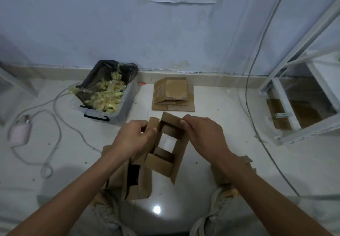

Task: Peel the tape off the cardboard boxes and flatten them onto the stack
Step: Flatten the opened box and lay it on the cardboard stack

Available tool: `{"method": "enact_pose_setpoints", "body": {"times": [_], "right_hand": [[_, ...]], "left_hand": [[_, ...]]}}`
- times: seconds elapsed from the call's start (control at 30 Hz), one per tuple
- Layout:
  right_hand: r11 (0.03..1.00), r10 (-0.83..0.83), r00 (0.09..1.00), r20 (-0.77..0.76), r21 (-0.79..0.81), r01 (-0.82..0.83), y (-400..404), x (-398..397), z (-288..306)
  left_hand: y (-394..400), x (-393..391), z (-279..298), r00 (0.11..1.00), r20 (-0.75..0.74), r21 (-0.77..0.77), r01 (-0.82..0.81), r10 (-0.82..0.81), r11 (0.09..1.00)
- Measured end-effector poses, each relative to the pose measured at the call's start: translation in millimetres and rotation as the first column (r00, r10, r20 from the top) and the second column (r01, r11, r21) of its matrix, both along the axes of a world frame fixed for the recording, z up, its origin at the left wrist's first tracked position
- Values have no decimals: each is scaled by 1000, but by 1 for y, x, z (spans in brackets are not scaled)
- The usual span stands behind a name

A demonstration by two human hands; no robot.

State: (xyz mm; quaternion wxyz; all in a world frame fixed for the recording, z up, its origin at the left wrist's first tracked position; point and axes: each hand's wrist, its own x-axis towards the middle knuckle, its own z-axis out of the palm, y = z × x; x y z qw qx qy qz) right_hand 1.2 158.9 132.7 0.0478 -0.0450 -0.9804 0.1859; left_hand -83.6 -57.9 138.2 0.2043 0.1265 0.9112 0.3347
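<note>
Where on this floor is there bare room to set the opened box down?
Bare tile lies between the flattened stack and the white shelf frame, also between the plastic bin and the stack. It is crowded near the hands, where more boxes lie, and left among cables.

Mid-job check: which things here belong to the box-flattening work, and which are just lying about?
Job: open brown cardboard box, gripped by left hand and right hand; flattened cardboard stack; clear plastic bin of peeled tape; more brown boxes.

Idle: pink charger; white cable; white metal frame.
</note>
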Motion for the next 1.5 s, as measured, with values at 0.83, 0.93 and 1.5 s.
{"method": "enact_pose_setpoints", "body": {"times": [0.83,0.93,1.5], "right_hand": [[307,-143,886,440,-832,463,28,-24,25],[292,-12,943,334,-900,323,21,-17,19],[770,-89,892,443,-538,344,9,-20,25]], "left_hand": [[-35,-18,-3,999,41,412,-29,14,911],[-40,-38,18,920,380,467,-280,96,839],[-33,-10,14,797,-546,91,362,-257,928]]}}
